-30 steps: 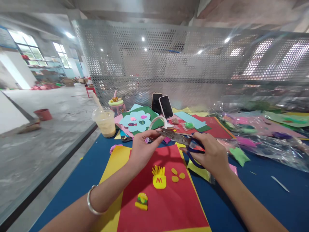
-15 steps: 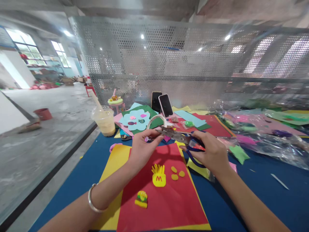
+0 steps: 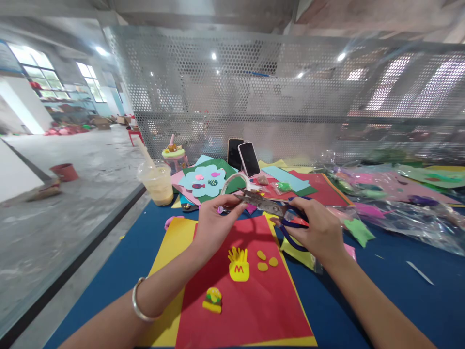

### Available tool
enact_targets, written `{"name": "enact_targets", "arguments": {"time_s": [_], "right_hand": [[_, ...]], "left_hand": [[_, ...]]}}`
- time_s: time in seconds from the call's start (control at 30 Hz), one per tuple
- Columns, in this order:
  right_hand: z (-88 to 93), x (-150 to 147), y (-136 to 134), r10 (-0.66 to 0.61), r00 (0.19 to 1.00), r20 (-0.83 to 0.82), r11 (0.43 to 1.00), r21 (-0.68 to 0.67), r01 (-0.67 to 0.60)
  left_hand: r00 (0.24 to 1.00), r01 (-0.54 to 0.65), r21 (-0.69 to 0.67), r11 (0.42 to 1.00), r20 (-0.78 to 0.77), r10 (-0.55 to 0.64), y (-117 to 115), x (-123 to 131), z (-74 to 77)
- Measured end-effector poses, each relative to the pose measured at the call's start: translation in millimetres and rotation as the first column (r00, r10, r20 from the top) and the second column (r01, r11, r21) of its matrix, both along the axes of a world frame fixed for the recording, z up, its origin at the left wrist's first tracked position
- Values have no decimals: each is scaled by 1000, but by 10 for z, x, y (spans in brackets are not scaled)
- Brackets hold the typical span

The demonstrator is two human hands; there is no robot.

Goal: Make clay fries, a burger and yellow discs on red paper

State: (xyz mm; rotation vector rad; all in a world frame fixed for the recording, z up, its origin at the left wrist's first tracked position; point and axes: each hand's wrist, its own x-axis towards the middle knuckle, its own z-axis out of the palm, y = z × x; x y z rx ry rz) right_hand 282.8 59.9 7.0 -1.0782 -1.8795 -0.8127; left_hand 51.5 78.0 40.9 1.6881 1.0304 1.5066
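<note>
My right hand (image 3: pixel 317 228) grips the blue handles of a pair of scissors (image 3: pixel 271 207), blades pointing left. My left hand (image 3: pixel 214 220) is pinched at the blade tips, fingers closed on something too small to make out. Both hands hover above a red paper sheet (image 3: pixel 250 300) that lies on a yellow sheet (image 3: pixel 169 257). On the red sheet sit a yellow clay fries figure with a red M (image 3: pixel 239 265), three small yellow clay discs (image 3: pixel 264 261) and a small clay burger (image 3: pixel 213 299).
A blue table cover (image 3: pixel 417 310) lies underneath. Behind the hands are a tape roll (image 3: pixel 236 182), two phones (image 3: pixel 243 157), a plastic cup with a drink (image 3: pixel 158 182), stacked coloured papers (image 3: pixel 210 182) and plastic bags of material (image 3: pixel 395 208) at right. A perforated metal screen stands at the back.
Almost nothing has moved. The view shifted slightly; both hands keep the same hold at the scissors.
</note>
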Motion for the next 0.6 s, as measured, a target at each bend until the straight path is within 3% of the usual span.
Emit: {"name": "enact_targets", "arguments": {"time_s": [0.33, 0.6], "right_hand": [[46, -71, -61, -19, 1000, 18, 1000, 7, 19], [42, -71, -23, -61, 998, 29, 998, 3, 61]], "left_hand": [[1000, -9, -44, 999, 22, 10, -2, 0, -21], [985, 37, -118, 992, 174, -16, 2, 31, -61]]}}
